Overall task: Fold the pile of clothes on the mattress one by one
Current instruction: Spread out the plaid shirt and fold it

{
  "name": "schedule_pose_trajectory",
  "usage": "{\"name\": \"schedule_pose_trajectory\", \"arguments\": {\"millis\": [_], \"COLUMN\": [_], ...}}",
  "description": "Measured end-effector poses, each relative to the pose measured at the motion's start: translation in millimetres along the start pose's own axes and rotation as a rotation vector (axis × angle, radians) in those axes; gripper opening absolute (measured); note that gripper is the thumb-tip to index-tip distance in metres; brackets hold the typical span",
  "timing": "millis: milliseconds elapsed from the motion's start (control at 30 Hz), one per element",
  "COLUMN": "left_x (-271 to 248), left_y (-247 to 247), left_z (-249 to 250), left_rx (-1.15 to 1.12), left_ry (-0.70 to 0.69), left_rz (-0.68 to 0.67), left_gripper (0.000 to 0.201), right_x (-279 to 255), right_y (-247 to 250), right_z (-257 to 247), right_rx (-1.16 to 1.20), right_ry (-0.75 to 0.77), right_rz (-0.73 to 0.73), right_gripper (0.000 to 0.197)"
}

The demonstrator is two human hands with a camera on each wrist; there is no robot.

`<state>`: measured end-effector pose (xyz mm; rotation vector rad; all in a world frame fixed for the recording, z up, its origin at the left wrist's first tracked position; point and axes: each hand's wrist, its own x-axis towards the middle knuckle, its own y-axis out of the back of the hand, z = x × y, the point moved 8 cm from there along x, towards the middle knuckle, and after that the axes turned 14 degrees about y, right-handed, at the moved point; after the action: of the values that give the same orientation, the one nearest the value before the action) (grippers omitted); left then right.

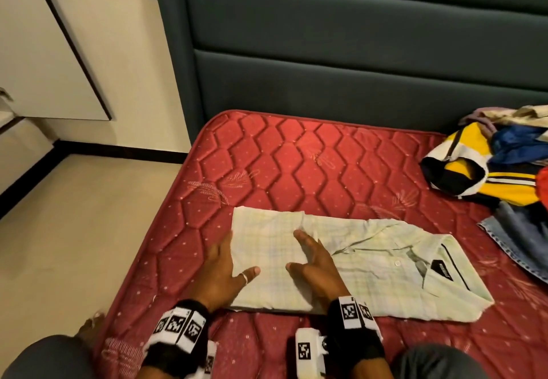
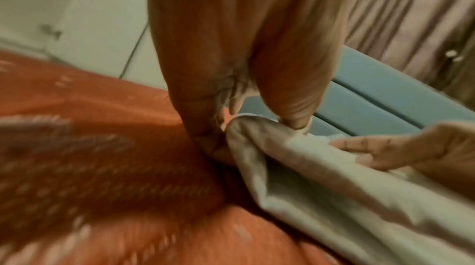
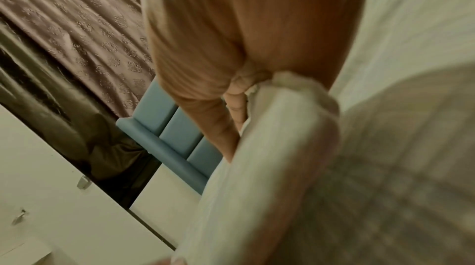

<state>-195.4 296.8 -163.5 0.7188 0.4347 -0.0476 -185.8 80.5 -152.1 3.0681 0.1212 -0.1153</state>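
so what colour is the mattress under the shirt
Red, quilted with small pale dots: the mattress, clearest in the head view.

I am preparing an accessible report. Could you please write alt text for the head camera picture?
Two hands rest flat on a pale checked shirt half folded on a red quilted mattress: left hand at its left edge, right hand on its middle. A pile of unfolded clothes lies at the right.
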Motion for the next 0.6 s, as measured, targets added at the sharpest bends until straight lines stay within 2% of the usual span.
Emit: {"name": "schedule_pose_trajectory", "arguments": {"millis": [100,167,233,333,467,533,600], "left_x": [-16.9,-28.7,-36.3,-42.9,-57.8,-65.3,-71.1], "left_y": [-7.0,-9.5,-11.4,-12.9,-8.0,-5.6,1.9], "left_z": [-20.0,-25.1,-27.2,-35.1,-42.8,-46.6,-43.0], "left_rx": [-0.330,-0.372,-0.402,-0.469,-0.476,-0.445,-0.290], "left_ry": [0.077,0.128,0.167,0.220,0.232,0.195,0.111], "left_rz": [0.008,0.032,0.011,-0.003,-0.050,-0.103,-0.035], "left_gripper": [0.072,0.042,0.026,0.019,0.025,0.037,0.035], "right_x": [5.9,5.1,7.4,-3.0,-17.4,-6.0,20.3], "right_y": [6.9,12.3,18.1,23.3,14.7,-7.8,-31.5], "right_z": [4.2,14.8,26.7,0.5,-50.6,-66.6,-79.4], "right_rx": [-0.019,-0.076,-0.167,-0.371,-0.934,-1.084,-1.155], "right_ry": [-0.024,-0.033,-0.014,0.068,0.362,0.446,0.476], "right_rz": [0.002,-0.006,-0.018,0.065,0.211,0.126,-0.038], "right_gripper": [0.081,0.082,0.069,0.058,0.041,0.031,0.026]}}
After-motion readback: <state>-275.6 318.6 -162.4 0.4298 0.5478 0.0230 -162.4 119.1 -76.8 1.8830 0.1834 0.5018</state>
